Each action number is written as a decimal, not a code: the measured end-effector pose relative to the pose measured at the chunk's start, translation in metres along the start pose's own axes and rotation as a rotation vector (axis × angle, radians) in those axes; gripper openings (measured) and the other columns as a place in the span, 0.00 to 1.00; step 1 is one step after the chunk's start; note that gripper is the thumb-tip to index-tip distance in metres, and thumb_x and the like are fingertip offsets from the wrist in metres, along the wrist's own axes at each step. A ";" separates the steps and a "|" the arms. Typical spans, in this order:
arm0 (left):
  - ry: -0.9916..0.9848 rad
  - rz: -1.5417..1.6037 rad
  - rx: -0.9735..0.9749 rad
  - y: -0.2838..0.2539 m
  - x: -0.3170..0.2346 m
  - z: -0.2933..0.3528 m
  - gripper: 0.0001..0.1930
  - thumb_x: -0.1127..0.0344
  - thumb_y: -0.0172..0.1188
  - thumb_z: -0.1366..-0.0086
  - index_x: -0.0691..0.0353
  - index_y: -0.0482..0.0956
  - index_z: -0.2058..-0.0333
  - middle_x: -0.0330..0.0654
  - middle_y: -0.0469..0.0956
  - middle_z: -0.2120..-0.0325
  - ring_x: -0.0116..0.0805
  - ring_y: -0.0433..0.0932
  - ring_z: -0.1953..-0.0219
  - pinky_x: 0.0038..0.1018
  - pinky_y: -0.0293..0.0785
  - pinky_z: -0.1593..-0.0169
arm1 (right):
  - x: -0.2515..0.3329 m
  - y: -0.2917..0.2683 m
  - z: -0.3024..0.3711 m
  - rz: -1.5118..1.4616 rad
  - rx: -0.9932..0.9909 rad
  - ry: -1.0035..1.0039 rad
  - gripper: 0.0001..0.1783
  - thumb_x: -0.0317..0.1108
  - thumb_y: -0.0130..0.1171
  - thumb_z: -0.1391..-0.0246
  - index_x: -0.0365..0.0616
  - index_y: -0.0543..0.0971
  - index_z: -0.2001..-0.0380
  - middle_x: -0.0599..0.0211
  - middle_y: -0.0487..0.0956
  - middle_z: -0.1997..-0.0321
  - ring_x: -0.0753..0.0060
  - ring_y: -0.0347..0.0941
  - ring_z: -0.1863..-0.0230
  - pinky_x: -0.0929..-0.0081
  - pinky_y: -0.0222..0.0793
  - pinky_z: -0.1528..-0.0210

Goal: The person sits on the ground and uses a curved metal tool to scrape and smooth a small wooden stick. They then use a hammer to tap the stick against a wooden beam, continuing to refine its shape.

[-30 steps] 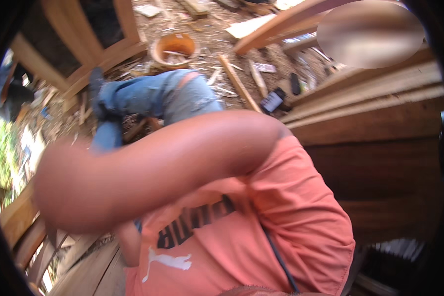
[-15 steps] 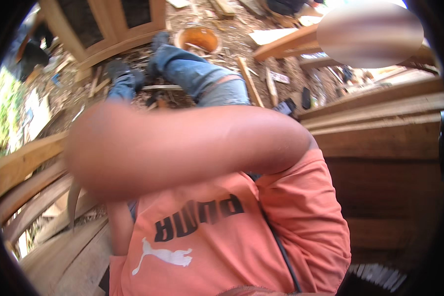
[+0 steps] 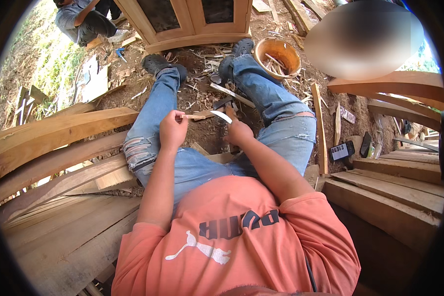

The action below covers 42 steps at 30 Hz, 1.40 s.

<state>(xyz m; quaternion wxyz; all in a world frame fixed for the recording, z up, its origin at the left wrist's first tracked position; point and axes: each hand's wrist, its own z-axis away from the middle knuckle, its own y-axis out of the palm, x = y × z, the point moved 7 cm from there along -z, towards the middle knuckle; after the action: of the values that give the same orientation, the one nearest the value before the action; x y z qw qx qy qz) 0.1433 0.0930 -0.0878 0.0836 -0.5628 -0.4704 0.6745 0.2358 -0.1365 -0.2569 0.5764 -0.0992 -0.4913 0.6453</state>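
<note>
Between my knees, my left hand (image 3: 173, 130) is closed around one end of a small, pale stick of wood (image 3: 197, 117). The stick points right, toward a knife (image 3: 222, 116) with a bright curved blade. That knife is gripped in my right hand (image 3: 240, 132), its blade tip pointing up and left, close to the stick's free end. Whether blade and wood touch I cannot tell. Just beyond the right hand lies a dark metal tool head (image 3: 223, 102); part of it is hidden.
An orange bucket (image 3: 279, 58) of wood scraps stands beside my right foot, near a wooden cabinet (image 3: 197, 40). Curved timbers (image 3: 64, 126) lie left, stacked boards (image 3: 394, 190) right. A phone (image 3: 341, 151) rests near the boards. Another person (image 3: 86, 22) crouches far left.
A bent, blurred arm crossed the view before; now both forearms reach forward and the hands meet between the knees. The view has shifted, bringing the cabinet and bucket farther right.
</note>
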 end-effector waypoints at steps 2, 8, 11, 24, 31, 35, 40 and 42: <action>-0.053 -0.002 0.031 0.017 0.022 -0.006 0.10 0.63 0.70 0.32 0.65 0.85 0.59 0.46 0.87 0.70 0.37 0.87 0.67 0.34 0.81 0.60 | -0.004 -0.007 -0.002 -0.099 0.027 0.069 0.34 0.48 0.81 0.54 0.33 0.83 0.51 0.43 0.87 0.53 0.45 0.85 0.49 0.53 0.82 0.46; -0.063 -0.043 0.105 0.039 0.030 -0.026 0.09 0.63 0.70 0.33 0.62 0.85 0.60 0.48 0.88 0.67 0.50 0.87 0.64 0.41 0.80 0.60 | -0.008 -0.044 0.003 -0.548 -0.101 0.178 0.28 0.42 0.79 0.55 0.33 0.79 0.57 0.46 0.87 0.60 0.51 0.87 0.57 0.59 0.82 0.54; -0.069 -0.080 0.121 0.043 0.030 -0.039 0.09 0.62 0.70 0.33 0.61 0.85 0.60 0.49 0.87 0.68 0.52 0.86 0.64 0.43 0.80 0.60 | -0.010 -0.062 0.001 -0.485 -0.174 0.150 0.29 0.42 0.80 0.55 0.33 0.79 0.57 0.45 0.86 0.61 0.49 0.87 0.58 0.58 0.81 0.56; -0.115 -0.159 0.246 0.085 0.054 -0.045 0.10 0.64 0.68 0.33 0.63 0.81 0.60 0.55 0.86 0.62 0.59 0.85 0.59 0.48 0.79 0.56 | 0.027 -0.015 -0.045 -0.667 -0.044 0.095 0.39 0.65 0.49 0.26 0.32 0.84 0.58 0.36 0.84 0.61 0.36 0.81 0.54 0.51 0.74 0.49; -0.418 0.009 0.301 0.120 0.122 -0.031 0.15 0.65 0.59 0.29 0.67 0.79 0.48 0.55 0.84 0.55 0.55 0.84 0.52 0.46 0.78 0.50 | 0.040 0.016 -0.052 -0.440 0.126 0.046 0.39 0.65 0.45 0.25 0.36 0.86 0.59 0.40 0.85 0.59 0.37 0.82 0.52 0.48 0.74 0.47; -0.729 0.369 0.535 0.140 0.159 -0.012 0.16 0.66 0.55 0.25 0.65 0.77 0.43 0.39 0.78 0.65 0.31 0.75 0.69 0.33 0.73 0.67 | 0.030 0.020 -0.054 -0.359 0.107 -0.016 0.38 0.66 0.46 0.26 0.38 0.85 0.62 0.41 0.85 0.60 0.36 0.82 0.55 0.45 0.74 0.52; -0.959 0.548 0.595 0.134 0.118 0.006 0.18 0.65 0.52 0.23 0.63 0.76 0.39 0.34 0.71 0.69 0.20 0.65 0.75 0.25 0.64 0.75 | 0.026 0.020 -0.058 -0.390 0.118 -0.044 0.36 0.66 0.47 0.27 0.40 0.85 0.60 0.42 0.85 0.61 0.36 0.82 0.55 0.45 0.74 0.52; -0.941 0.505 0.623 0.138 0.123 0.010 0.19 0.65 0.52 0.22 0.64 0.75 0.37 0.37 0.76 0.65 0.24 0.71 0.72 0.28 0.72 0.69 | 0.031 0.022 -0.058 -0.337 0.125 -0.057 0.36 0.66 0.47 0.27 0.41 0.85 0.61 0.42 0.85 0.61 0.36 0.82 0.54 0.45 0.74 0.51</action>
<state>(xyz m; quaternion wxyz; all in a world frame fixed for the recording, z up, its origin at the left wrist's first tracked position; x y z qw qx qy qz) 0.1488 0.0921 -0.2730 -0.1346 -0.2480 -0.0902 0.9551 0.2519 -0.0774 -0.2890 0.6671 0.0390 -0.4761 0.5716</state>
